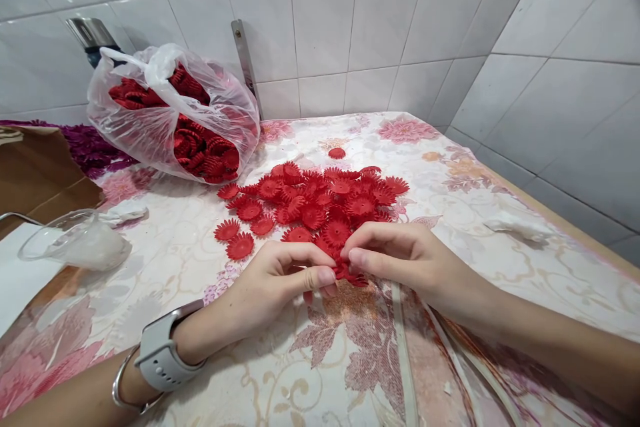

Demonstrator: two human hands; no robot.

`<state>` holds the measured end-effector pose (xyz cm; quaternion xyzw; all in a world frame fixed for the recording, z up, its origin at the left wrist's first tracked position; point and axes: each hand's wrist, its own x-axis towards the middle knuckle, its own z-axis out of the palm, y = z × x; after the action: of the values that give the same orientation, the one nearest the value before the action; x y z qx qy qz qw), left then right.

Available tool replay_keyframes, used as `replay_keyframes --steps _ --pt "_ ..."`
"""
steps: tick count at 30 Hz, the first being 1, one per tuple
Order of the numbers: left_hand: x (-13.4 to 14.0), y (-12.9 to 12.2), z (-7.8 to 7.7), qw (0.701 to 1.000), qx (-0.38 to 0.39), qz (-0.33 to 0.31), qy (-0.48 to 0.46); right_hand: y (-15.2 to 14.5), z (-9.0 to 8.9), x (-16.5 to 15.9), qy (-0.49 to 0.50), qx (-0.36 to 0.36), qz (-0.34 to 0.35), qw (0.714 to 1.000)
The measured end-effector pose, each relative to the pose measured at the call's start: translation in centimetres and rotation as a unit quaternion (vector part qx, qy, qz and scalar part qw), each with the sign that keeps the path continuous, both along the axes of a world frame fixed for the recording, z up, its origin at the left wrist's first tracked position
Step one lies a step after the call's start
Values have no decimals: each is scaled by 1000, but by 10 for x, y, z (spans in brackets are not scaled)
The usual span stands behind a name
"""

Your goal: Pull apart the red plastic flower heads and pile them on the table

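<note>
Holding fingers [303, 253] pretty narrow, left hand [285, 277] and right hand [407, 253] are nearly meeting — can't tell if they're gripping anything — and red flower-shaped discs [313, 213] are lying heaped right by them on the cloth-covered bench [240, 353].

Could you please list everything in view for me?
Red flower pieces: many, red, centre
Plastic bag: one, translucent around red contents, left
Bottle: one, silver-topped, behind bag
Metal strip: one, silver, wall
Purple pieces: several, purple, left
Card: one, brown, left
Cup: one, clear, left
Paper: one, white, left
Scraps: two, white, right and left
Strips: several, pale, lower right
Tablecloth: one, white floral, beneath
Tiles: many, white, walls
Watch: one, grey, left wrist
Bracelet: one, silver, left wrist
Left grip: one, bare, centre
Right grip: one, bare, centre
</note>
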<state>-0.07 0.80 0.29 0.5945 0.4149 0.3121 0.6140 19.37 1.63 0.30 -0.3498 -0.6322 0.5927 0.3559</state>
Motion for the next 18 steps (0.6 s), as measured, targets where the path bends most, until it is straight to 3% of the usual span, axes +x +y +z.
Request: replay_keyframes --steps 7,18 --pt "-1 -2 1 1000 -1 5 -20 2 -2 2 34 -65 34 997" --pt "-2 -2 1 1000 10 -2 -23 1 -1 1 49 -82 44 994"
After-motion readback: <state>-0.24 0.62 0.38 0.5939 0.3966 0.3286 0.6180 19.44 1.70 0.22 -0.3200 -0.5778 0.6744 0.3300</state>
